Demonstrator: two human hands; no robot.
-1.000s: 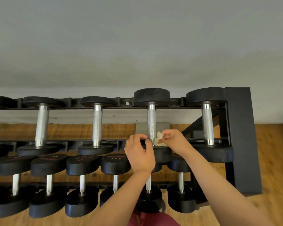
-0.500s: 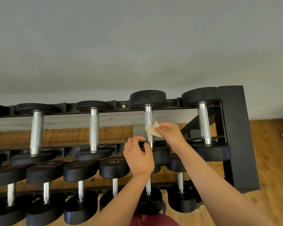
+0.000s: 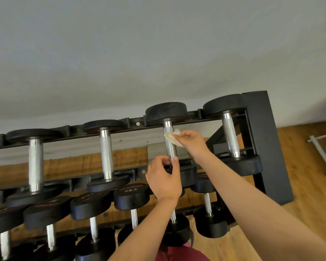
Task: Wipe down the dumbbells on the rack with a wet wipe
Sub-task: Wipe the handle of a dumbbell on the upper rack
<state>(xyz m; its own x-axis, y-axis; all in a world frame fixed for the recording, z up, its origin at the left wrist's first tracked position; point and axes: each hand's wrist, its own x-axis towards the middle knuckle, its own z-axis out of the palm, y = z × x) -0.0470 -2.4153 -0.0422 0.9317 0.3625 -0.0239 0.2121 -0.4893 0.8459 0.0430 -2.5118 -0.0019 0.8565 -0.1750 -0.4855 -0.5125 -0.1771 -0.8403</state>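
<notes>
Looking down from the head camera, I see my right hand (image 3: 193, 143) pinching a wet wipe (image 3: 172, 138) against the far part of a dumbbell (image 3: 170, 149) handle on the top row of the rack (image 3: 263, 140). My left hand (image 3: 163, 182) grips the handle's near end.

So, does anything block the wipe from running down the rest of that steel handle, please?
Only the left hand, pinching the near end of the knurled steel handle; from there to the crumpled white wipe in the right hand, it is bare.
</notes>
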